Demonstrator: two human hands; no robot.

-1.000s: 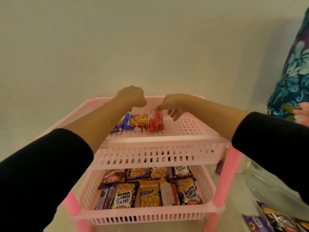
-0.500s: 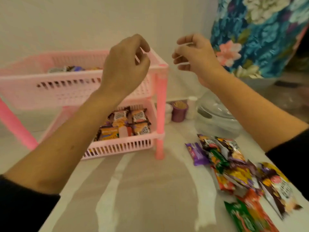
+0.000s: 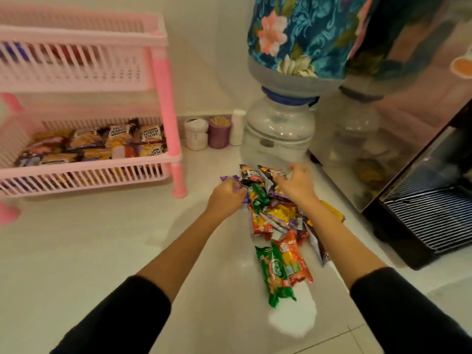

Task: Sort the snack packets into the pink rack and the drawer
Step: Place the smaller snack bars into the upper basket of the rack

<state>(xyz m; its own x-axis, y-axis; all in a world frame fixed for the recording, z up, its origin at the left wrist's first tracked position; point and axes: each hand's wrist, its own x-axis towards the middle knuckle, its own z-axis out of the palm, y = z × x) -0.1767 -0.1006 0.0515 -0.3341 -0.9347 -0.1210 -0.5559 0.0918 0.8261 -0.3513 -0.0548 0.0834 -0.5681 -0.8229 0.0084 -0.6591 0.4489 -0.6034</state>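
Left hand (image 3: pixel 226 196) has its fingers curled onto a purple packet (image 3: pixel 231 180) at the far left edge of the pile of snack packets (image 3: pixel 277 221); the packet's long axis runs roughly left to right across the hand. Right hand (image 3: pixel 296 183) lies on the far end of the same pile, fingers loosely spread and bent over dark packets; whether it actually grips one cannot be told. Between the two hands lies a small green packet (image 3: pixel 258 198). The pile stretches from the hands back toward the person, ending in a long green biscuit packet (image 3: pixel 274 273) and an orange one (image 3: pixel 293 261) beside it, both with long axes pointing roughly away from the person. Surface: white counter (image 3: pixel 102 251). Left of the left hand stands the pink rack (image 3: pixel 163 103), lower tier filled with peanut packets (image 3: pixel 122 135). Beyond the right hand: water dispenser bottle (image 3: pixel 281 123) under a floral cover (image 3: pixel 301 34), with small jars (image 3: pixel 196 134) to its left.
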